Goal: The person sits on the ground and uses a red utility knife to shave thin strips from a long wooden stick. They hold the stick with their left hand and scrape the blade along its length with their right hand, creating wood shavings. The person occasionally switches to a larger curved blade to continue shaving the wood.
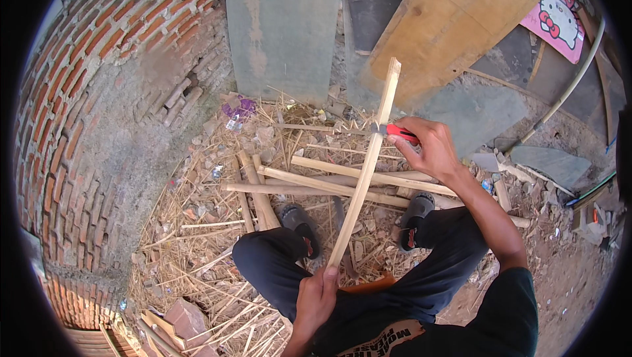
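Note:
My left hand (316, 301) is closed around the near end of a long pale split-bamboo strip (361, 195), close to my lap. The strip slants up and away to the right. In my right hand (431, 146) is a red utility knife (403, 134), whose blade lies across the upper part of the strip. A thin shaving (351, 130) shows just left of the blade. Below, several bamboo poles and split strips (316, 179) lie crossed on the ground around my shoes (301, 222).
Dry straw, shavings and rubble (191, 225) cover the ground. A brick wall (85, 126) rises on the left. A grey-green panel (286, 41), a brown board (461, 14) and a pink picture panel (556, 24) lean at the back. A pale hose (573, 87) curves on the right.

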Action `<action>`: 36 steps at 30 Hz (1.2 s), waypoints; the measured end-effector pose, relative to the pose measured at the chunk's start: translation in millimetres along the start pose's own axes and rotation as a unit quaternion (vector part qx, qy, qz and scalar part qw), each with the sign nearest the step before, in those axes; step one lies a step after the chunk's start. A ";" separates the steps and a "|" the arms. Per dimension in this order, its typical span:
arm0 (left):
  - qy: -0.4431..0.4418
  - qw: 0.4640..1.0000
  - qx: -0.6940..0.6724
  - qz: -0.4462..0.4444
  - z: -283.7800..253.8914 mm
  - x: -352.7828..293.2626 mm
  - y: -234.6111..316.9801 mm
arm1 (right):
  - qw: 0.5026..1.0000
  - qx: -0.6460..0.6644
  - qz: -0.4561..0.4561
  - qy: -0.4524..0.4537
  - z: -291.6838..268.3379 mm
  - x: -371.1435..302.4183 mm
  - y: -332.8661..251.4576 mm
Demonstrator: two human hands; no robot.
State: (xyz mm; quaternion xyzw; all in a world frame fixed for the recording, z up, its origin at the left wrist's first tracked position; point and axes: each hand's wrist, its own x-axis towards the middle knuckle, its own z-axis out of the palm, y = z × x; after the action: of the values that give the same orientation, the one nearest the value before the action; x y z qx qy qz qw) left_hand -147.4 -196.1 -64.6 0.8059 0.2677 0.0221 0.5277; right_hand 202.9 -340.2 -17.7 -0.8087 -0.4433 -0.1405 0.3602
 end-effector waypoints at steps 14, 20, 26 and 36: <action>-0.071 0.984 -0.116 -0.115 -14.4 -27.7 -52.4 | 0.949 -0.173 0.202 -0.169 -66.7 23.8 120.5; -0.147 0.942 -0.276 -0.122 -30.6 11.7 -45.0 | 0.929 -0.106 0.164 -0.313 -59.9 -13.3 83.7; -0.167 0.940 -0.288 -0.074 -30.6 35.0 -33.4 | 0.967 0.078 0.196 -0.142 -47.9 -17.6 -15.5; -0.170 0.950 -0.261 0.001 -11.3 50.2 -4.4 | 0.988 0.083 -0.067 -0.113 23.9 -93.2 -73.1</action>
State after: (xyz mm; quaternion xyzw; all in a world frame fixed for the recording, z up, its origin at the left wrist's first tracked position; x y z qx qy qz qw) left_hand -109.9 -162.5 -75.8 0.6321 0.1585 -0.0453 0.7572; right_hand 88.0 -355.2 -51.9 -0.7553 -0.5440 -0.0347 0.3637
